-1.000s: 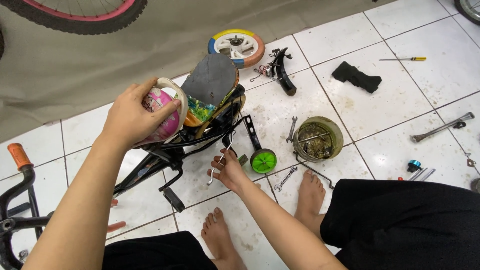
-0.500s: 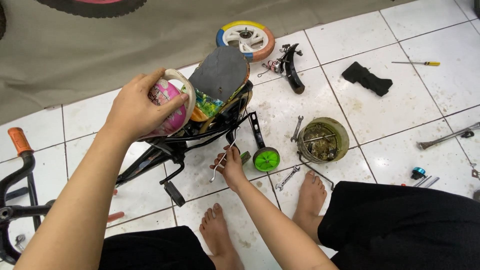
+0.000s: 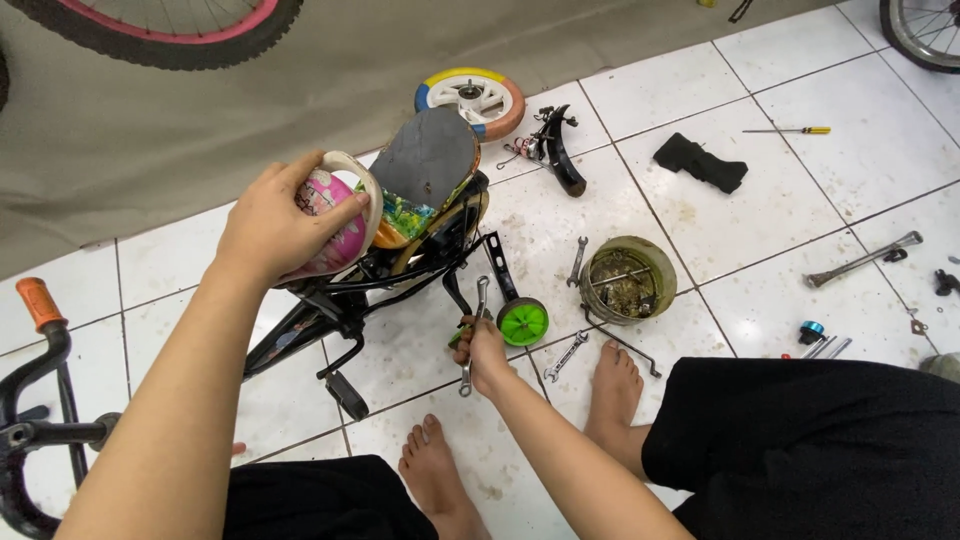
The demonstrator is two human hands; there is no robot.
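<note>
A small child's bicycle (image 3: 400, 250) lies on the white tiled floor in front of me, with a dark saddle (image 3: 428, 158) and a black frame. My left hand (image 3: 285, 215) grips the pink and cream rear part (image 3: 345, 215) of the bicycle beside the saddle. My right hand (image 3: 482, 350) is closed around a metal wrench (image 3: 474, 330) held against the bicycle's training-wheel bracket, next to the green training wheel (image 3: 523, 322). My bare feet (image 3: 615, 385) rest on the tiles below.
A round tin of greasy parts (image 3: 628, 280) stands right of the green wheel, with spanners (image 3: 566, 355) beside it. A multicoloured small wheel (image 3: 470, 100), black bracket (image 3: 555, 150), black cloth (image 3: 700, 162), screwdriver (image 3: 790, 130) and long tool (image 3: 860, 260) lie around. Another bicycle's orange-gripped handlebar (image 3: 40, 330) is at left.
The view has shifted slightly, so the bicycle sits lower in frame. Both hands keep their holds; the right hand with the wrench has moved little at the training-wheel bracket.
</note>
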